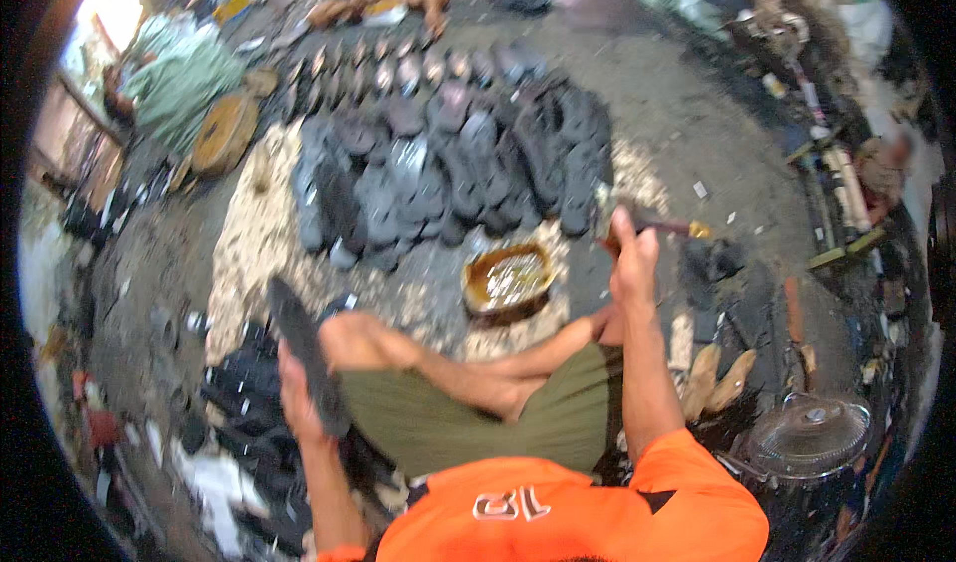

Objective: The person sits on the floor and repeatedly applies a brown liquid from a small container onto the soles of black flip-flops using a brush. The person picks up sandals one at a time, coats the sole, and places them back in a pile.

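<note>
My left hand (297,395) is closed around the edge of a long black shoe sole (301,348), held upright beside my left knee. Out to the front right, my right hand (633,258) grips a short dark tool (662,224) with a yellow end, perhaps a brush; blur hides its exact kind. Between my hands, a squarish tub (476,303) of shiny yellow-brown liquid stands just beyond my crossed legs. Several rows of black shoe soles (398,199) lie tightly side by side past the tub.
Smaller shoe parts (408,72) lie in rows farther off, near another person's hand (435,22). A black pile (254,403) lies at my left. To my right are two tan shoe lasts (719,381) and a round wire-guarded fan (809,438). A round wooden block (224,134) stands far left.
</note>
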Motion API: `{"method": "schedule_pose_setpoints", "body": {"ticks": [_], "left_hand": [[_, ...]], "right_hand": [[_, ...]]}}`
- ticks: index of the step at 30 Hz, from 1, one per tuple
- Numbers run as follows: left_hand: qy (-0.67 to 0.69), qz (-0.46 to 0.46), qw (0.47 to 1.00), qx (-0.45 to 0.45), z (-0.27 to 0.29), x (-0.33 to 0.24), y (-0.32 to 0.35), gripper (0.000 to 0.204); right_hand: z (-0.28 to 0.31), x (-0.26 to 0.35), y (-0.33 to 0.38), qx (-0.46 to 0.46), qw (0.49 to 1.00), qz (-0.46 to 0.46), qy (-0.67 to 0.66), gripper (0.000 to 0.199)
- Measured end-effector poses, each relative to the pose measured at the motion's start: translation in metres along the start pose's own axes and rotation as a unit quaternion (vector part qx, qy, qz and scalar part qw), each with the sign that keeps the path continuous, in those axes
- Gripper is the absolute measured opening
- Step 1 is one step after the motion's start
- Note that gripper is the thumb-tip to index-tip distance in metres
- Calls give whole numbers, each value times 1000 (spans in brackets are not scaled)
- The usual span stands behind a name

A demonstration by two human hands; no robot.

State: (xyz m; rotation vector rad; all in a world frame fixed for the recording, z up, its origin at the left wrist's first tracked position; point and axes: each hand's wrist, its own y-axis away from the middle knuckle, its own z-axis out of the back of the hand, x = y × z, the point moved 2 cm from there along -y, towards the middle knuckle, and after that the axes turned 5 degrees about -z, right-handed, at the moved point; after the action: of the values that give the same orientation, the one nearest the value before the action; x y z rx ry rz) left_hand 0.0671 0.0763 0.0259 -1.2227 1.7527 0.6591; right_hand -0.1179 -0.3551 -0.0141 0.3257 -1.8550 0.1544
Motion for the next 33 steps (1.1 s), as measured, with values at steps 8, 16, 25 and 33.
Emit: {"method": "schedule_pose_setpoints", "body": {"ticks": [8, 16, 25, 33], "left_hand": [[247, 168, 947, 117, -104, 59, 2, 52], [194, 203, 948, 152, -113, 72, 12, 51], [217, 173, 952, 133, -107, 74, 23, 52], [263, 158, 937, 166, -119, 66, 20, 53]], "right_hand": [[-159, 27, 131, 279, 944, 125, 123, 30], [-125, 25, 144, 291, 937, 143, 126, 35], [-112, 18, 146, 203, 960, 156, 113, 35], [-122, 44, 114, 269, 922, 244, 136, 34]]}}
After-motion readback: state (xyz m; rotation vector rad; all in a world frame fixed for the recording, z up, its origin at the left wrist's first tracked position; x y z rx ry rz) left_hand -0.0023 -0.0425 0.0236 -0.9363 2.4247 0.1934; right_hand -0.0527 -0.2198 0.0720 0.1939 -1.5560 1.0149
